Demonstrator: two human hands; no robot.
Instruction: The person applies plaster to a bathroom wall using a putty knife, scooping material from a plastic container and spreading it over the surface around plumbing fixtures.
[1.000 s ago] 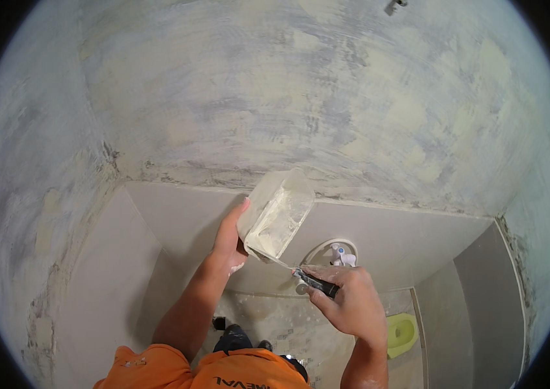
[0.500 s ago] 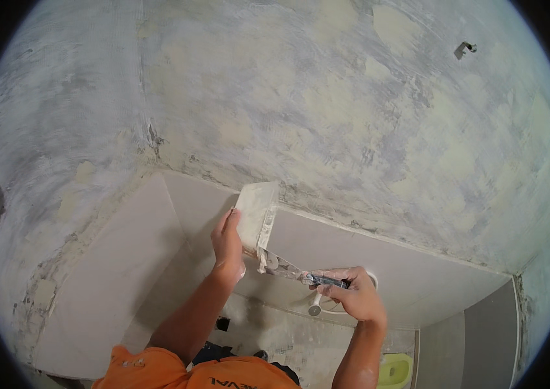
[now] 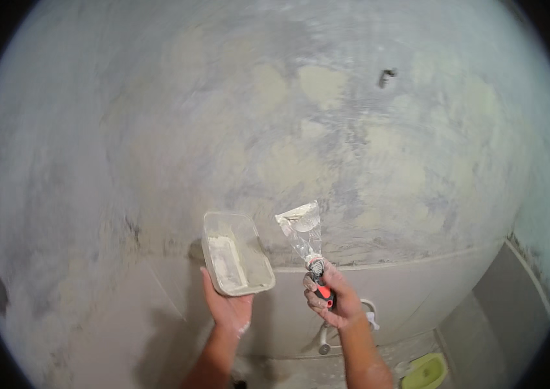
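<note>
Left hand (image 3: pixel 228 311) cupping tub (image 3: pixel 236 254), right hand (image 3: pixel 331 303) gripping knife (image 3: pixel 303 233)

Wall above the hands: rough plaster wall (image 3: pixel 327 129), mottled grey-blue with pale beige patches.
Fitting: small dark stub (image 3: pixel 386 77) sticking out of the plaster, high up and right of the hands.
Wall behind the hands: smooth grey tiles (image 3: pixel 417 292), meeting the plaster along a ragged, dark-stained joint.
Pipework: chrome tap (image 3: pixel 322 337) just below the right hand.
Floor: dusty, speckled floor (image 3: pixel 411 356) far below.
Lower right: yellow-green basin (image 3: pixel 425 373) on the floor.
Light: even, soft, with a faint shadow on the tiles at the left.
</note>
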